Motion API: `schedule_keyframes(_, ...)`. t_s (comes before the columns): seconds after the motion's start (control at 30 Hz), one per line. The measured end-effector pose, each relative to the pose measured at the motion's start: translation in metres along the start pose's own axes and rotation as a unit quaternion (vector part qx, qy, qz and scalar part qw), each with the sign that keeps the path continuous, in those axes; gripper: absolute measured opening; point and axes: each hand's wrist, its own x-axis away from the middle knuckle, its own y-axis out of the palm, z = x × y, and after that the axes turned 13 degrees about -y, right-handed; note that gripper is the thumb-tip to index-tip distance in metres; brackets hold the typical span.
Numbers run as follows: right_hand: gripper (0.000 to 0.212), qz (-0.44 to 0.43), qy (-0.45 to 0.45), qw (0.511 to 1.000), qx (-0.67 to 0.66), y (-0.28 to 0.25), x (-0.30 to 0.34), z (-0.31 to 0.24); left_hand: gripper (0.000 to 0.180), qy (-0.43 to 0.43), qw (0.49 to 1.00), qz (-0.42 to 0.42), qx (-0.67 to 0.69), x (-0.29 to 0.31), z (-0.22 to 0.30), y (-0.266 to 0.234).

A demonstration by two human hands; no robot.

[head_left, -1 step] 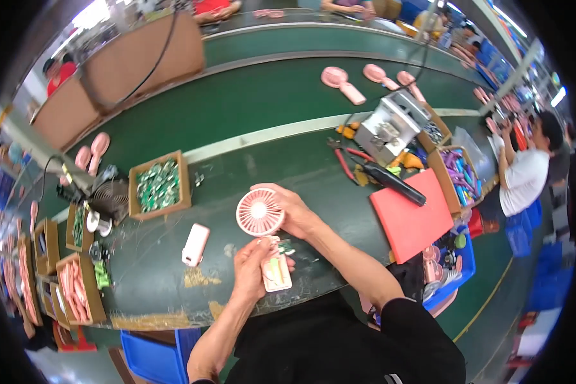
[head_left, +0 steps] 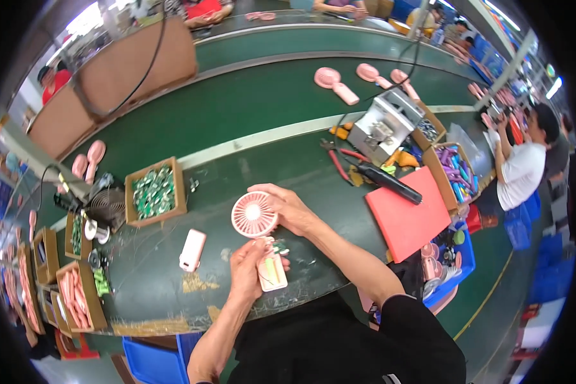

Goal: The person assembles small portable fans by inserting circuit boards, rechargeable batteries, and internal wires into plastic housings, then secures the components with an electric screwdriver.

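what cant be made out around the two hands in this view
All in the head view:
- Right hand: some fingers, hidden behind the fan head.
- Left hand: part of the fingers, hidden behind the open handle.
- Small green part: details too small and blurred.
- Black shirt: cut off by the lower edge.

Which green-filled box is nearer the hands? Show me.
The larger box, nearer the left hand; the smaller box stands farther left, by the white spool.
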Motion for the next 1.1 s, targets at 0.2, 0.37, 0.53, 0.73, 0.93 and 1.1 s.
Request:
schedule_keyframes(0.2,0.035,0.184,-0.164,0.913,0.324,-0.037,0.001,-0.016,0.028,0.012,0.999,0.040,-0.025,-0.041,0.010,0.003)
schedule_keyframes(0.37,0.027,0.230,-0.219,0.864,0.391,-0.042,-0.006,0.001,0.026,0.037,0.997,0.053,0.029,-0.077,0.015,0.008)
schedule_keyframes(0.53,0.022,0.160,-0.260,0.823,0.479,-0.042,-0.007,-0.007,0.028,0.087,0.992,0.091,-0.025,-0.066,0.022,-0.009)
schedule_keyframes(0.73,0.014,0.083,-0.289,0.655,0.693,-0.043,0.010,-0.015,0.030,0.098,0.989,0.110,-0.016,-0.066,0.018,-0.005)
schedule_keyframes(0.93,0.014,0.073,-0.264,0.686,0.674,-0.043,0.013,-0.013,0.031,0.065,0.987,0.143,-0.026,-0.061,0.021,-0.001)
schedule_keyframes(1.1,0.011,0.088,-0.279,0.715,0.635,-0.041,0.007,-0.017,0.030,0.043,0.993,0.110,0.000,-0.062,0.026,0.001)
